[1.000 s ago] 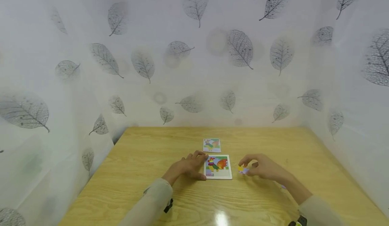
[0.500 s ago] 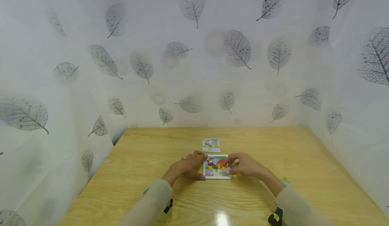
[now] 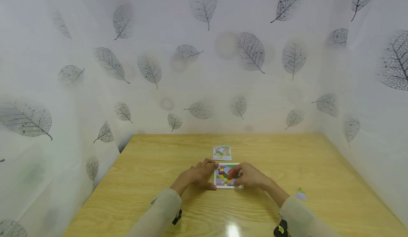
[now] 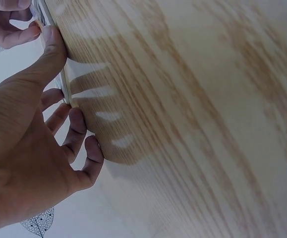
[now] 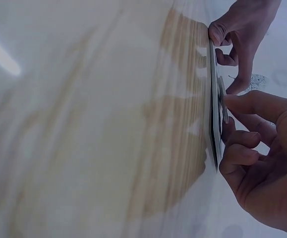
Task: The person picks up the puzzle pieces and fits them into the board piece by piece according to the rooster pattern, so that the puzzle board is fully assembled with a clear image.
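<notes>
A small rooster jigsaw puzzle in a white-edged tray (image 3: 230, 187) lies flat on the table. My left hand (image 3: 199, 175) grips the tray's left side, index finger at the far corner and thumb at the near one. In the left wrist view, its other fingertips rest on the wood beside the tray. My right hand (image 3: 250, 175) reaches over the tray's right part and pinches a puzzle piece (image 5: 225, 116). The right wrist view shows this piece slightly tilted, close over the tray. Fingers hide much of the rooster's tail from the head camera.
Behind the tray lies a square card (image 3: 222, 153) with a paler rooster picture. One loose puzzle piece (image 3: 300, 193) sits on the wooden table (image 3: 165, 152), right of the right forearm. A white leaf-patterned sheet (image 3: 216, 84) stands around the table's back and sides.
My right hand has carried the puzzle piece leftward from beside the tray to over its lower right part. The loose piece by the forearm has come into full view. The left hand stays put.
</notes>
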{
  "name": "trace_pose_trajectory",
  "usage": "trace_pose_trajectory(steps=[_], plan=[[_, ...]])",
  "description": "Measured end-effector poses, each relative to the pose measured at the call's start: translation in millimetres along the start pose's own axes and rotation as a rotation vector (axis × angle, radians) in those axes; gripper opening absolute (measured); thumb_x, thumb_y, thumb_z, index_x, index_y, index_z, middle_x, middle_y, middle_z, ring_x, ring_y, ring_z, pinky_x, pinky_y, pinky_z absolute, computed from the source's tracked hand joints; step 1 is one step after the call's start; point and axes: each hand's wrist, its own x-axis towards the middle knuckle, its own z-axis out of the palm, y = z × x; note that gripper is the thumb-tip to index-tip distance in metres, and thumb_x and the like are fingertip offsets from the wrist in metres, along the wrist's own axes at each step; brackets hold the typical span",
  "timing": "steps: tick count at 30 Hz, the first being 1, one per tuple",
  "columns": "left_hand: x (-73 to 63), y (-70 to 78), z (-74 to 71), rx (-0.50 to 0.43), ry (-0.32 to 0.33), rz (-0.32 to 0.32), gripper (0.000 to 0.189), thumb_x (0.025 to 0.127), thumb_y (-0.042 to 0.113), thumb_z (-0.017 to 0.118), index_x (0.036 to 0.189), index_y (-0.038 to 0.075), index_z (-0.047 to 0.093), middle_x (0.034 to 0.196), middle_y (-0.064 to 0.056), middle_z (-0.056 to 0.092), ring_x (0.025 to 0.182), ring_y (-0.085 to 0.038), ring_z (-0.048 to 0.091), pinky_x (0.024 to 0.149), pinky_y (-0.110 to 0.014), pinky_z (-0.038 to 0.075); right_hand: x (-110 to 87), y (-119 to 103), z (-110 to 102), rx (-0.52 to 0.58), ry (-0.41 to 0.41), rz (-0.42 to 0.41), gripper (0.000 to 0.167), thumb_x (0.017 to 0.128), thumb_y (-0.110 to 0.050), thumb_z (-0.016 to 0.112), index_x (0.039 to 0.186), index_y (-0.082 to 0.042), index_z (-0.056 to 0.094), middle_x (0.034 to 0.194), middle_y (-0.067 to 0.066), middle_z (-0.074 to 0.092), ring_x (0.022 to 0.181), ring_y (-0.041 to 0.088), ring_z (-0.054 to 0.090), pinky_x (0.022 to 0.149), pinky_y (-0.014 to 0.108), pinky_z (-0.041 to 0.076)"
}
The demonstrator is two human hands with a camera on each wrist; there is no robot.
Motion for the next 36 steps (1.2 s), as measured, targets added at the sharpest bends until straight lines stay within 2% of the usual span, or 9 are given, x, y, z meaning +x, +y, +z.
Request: trace_pose_trajectory(steps=[5, 15, 28, 36], plan=[[-1.7, 1.7, -0.7, -0.009, 0.011, -0.003, 0.089, 0.091, 0.049, 0.078, 0.162, 0.018, 0.034, 0.163, -0.003, 0.027, 0.146, -0.038, 0.037, 0.115, -0.068, 0.034, 2.0, -2.6, 2.6, -0.047, 0.004, 0.005, 0.022, 0.082, 0.002, 0.078, 0.104, -0.003, 0.076, 0.103, 0.004, 0.075, 0.099, 0.022, 0.065, 0.091, 0.045, 0.055], [-0.5, 0.3, 0.9, 0.005, 0.021, 0.006, 0.088, 0.091, 0.05, 0.078, 0.161, 0.019, 0.035, 0.162, -0.003, 0.028, 0.145, -0.038, 0.039, 0.113, -0.067, 0.036, 7.9, -3.7, 7.3, -0.135, 0.023, -0.036, 0.02, 0.08, 0.002, 0.079, 0.098, -0.005, 0.078, 0.097, 0.002, 0.076, 0.095, 0.02, 0.065, 0.09, 0.045, 0.055], [-0.6, 0.5, -0.9, 0.018, 0.017, 0.011, 0.088, 0.091, 0.05, 0.077, 0.161, 0.018, 0.034, 0.161, -0.003, 0.028, 0.144, -0.039, 0.039, 0.112, -0.067, 0.037, 5.2, -8.0, 8.7, -0.066, 0.022, 0.004, 0.022, 0.082, 0.005, 0.079, 0.103, 0.0, 0.075, 0.104, 0.008, 0.075, 0.101, 0.027, 0.066, 0.093, 0.053, 0.055], [-1.2, 0.5, -2.0, 0.022, 0.004, 0.009, 0.09, 0.092, 0.05, 0.076, 0.163, 0.018, 0.031, 0.163, -0.004, 0.026, 0.146, -0.039, 0.037, 0.113, -0.068, 0.035, 3.9, -6.9, 9.5, -0.021, 0.026, 0.016, 0.023, 0.082, 0.005, 0.079, 0.104, 0.0, 0.076, 0.104, 0.008, 0.073, 0.098, 0.025, 0.063, 0.089, 0.045, 0.055]])
